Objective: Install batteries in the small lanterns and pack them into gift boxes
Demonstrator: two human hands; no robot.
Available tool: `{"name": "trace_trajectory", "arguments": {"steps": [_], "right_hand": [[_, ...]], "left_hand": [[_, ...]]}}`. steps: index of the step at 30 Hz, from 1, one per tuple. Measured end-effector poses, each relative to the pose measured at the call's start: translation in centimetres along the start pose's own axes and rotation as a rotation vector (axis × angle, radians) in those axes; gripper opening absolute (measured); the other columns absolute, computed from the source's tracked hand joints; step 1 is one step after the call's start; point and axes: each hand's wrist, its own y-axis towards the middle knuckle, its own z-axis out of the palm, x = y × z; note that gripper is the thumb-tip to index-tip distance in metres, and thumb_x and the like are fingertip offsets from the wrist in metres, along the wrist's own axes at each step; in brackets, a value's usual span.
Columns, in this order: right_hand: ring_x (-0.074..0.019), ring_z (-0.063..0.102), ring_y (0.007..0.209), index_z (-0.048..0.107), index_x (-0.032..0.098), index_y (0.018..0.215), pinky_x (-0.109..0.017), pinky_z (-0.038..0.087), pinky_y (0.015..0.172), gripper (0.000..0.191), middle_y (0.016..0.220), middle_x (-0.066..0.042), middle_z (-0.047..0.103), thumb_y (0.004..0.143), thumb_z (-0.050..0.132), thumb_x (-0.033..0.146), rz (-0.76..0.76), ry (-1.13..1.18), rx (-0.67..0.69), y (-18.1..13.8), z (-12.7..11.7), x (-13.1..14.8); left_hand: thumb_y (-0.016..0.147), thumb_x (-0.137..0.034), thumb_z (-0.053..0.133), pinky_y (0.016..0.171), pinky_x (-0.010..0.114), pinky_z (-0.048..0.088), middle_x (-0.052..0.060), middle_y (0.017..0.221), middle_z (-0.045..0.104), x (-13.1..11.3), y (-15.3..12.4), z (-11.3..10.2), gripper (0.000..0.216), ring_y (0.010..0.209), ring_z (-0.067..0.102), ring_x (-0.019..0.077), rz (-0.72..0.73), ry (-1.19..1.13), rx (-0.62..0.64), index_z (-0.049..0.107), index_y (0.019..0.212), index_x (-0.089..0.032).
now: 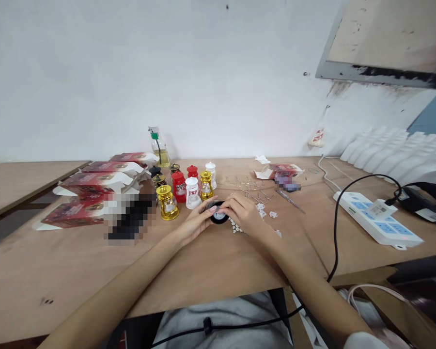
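Holding one round black part (219, 220) just above the tabletop (203, 261), pale inner face turned up, probably to keep it in plain sight. Clamped at the rim by the left hand (196, 219), apparently for steadiness; touched at that face by the fingertips of the right hand (245, 213), close together, but cannot tell whether pinching anything. Just right of the round black part, scattered with small white discs (235, 227), perhaps for easy picking; too small to count surely. Beyond it and to the right, strewn with wire pieces (261, 196), too tangled to count. Beyond it and to the left, crowded with nine lanterns (193, 195), all upright: two gold, two red, two white, three dark; likely grouped to leave working room. Farther left of it, stacked with four red boxes (89, 183), seemingly pushed aside. Well right of it, furnished with one slim tool (290, 201), then one power strip (377, 221), presumably there to spare the working spot from cables.
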Motion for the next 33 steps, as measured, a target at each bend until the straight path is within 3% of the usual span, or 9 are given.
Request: {"name": "trace_trajectory", "arguments": {"steps": [7, 12, 18, 21, 27, 33], "right_hand": [[-0.0160, 0.058, 0.074, 0.060, 0.018, 0.082, -0.027, 0.045, 0.069, 0.026, 0.079, -0.006, 0.063, 0.099, 0.043, 0.029, 0.055, 0.030, 0.058, -0.1, 0.2, 0.1], [-0.0162, 0.058, 0.074, 0.059, 0.018, 0.083, -0.027, 0.047, 0.070, 0.024, 0.081, -0.006, 0.060, 0.099, 0.044, 0.028, 0.034, 0.057, 0.060, -0.2, 0.2, 0.0], [-0.0194, 0.059, 0.091, 0.056, 0.018, 0.104, -0.032, 0.051, 0.079, 0.021, 0.104, -0.010, 0.059, 0.092, 0.057, 0.035, 0.199, 0.203, 0.076, -0.3, 0.1, -0.6], [-0.0184, 0.061, 0.093, 0.058, 0.019, 0.106, -0.033, 0.051, 0.082, 0.018, 0.104, -0.008, 0.064, 0.092, 0.057, 0.031, 0.163, 0.280, 0.155, -0.1, -0.1, -0.6], [-0.0197, 0.063, 0.094, 0.063, 0.019, 0.098, -0.036, 0.052, 0.084, 0.011, 0.097, -0.007, 0.070, 0.091, 0.059, 0.027, 0.079, 0.332, 0.096, 0.3, -0.3, -0.2], [-0.0201, 0.064, 0.101, 0.065, 0.021, 0.099, -0.038, 0.052, 0.088, 0.015, 0.104, -0.007, 0.071, 0.087, 0.066, 0.028, 0.053, 0.370, 0.083, 0.3, -0.4, -0.6]], "left_hand": [[0.066, -0.034, 0.082, 0.088, 0.028, 0.049, 0.008, 0.127, 0.058, 0.0, 0.0, 0.1, 0.054, 0.112, 0.057, 0.0211, 0.000, -0.011, 0.005, 0.063, 0.115, -0.022], [0.064, -0.034, 0.082, 0.091, 0.028, 0.046, 0.007, 0.127, 0.059, 0.0, -0.2, 0.2, 0.054, 0.109, 0.058, 0.0191, -0.009, 0.008, 0.014, 0.064, 0.114, -0.023], [0.061, -0.036, 0.084, 0.099, 0.037, 0.043, 0.008, 0.124, 0.061, 0.3, -0.1, 0.1, 0.058, 0.119, 0.053, 0.0254, 0.047, 0.054, 0.032, 0.064, 0.114, -0.022], [0.059, -0.034, 0.084, 0.105, 0.041, 0.038, 0.008, 0.128, 0.058, 0.4, -0.1, 0.0, 0.064, 0.125, 0.048, 0.0289, 0.111, 0.155, 0.013, 0.061, 0.118, -0.023], [0.047, -0.026, 0.089, 0.109, 0.044, 0.035, 0.009, 0.133, 0.054, -0.1, -0.3, 0.1, 0.088, 0.129, 0.044, 0.0324, 0.248, 0.401, 0.008, 0.053, 0.128, -0.023], [0.053, -0.024, 0.085, 0.109, 0.043, 0.035, 0.009, 0.131, 0.055, -0.9, -0.5, 0.6, 0.088, 0.124, 0.050, 0.0294, 0.294, 0.542, -0.017, 0.049, 0.132, -0.021]]}}
